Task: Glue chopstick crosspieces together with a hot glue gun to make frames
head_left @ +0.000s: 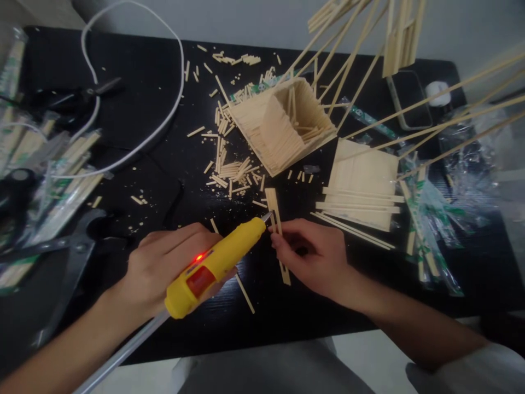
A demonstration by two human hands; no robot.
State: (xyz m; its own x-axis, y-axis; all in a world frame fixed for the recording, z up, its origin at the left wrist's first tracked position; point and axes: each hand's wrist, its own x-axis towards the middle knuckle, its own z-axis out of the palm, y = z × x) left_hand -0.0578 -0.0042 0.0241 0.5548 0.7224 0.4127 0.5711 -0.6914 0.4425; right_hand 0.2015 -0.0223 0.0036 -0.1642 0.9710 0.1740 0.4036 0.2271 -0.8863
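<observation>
My left hand (158, 265) is wrapped round a yellow glue gun (235, 243) with a red light lit on its side and a clear glue stick (127, 350) out of its back. Its metal nozzle touches or nearly touches a small frame of joined wooden sticks (272, 198). My right hand (318, 251) pinches that frame at its right side, just over the black table. A thin loose stick (245, 294) lies partly hidden under my left hand. Beyond the hands stands a box-like wooden stick model (279, 123), with long sticks rising behind it.
A flat stick panel (363, 169) with several sticks across it lies right. Short cut pieces (229, 169) litter the middle. Pliers (77, 246), wrapped chopsticks (77, 191) and a white cable (180, 60) are left. Plastic wrappers (443, 213) and a phone (410, 101) lie right.
</observation>
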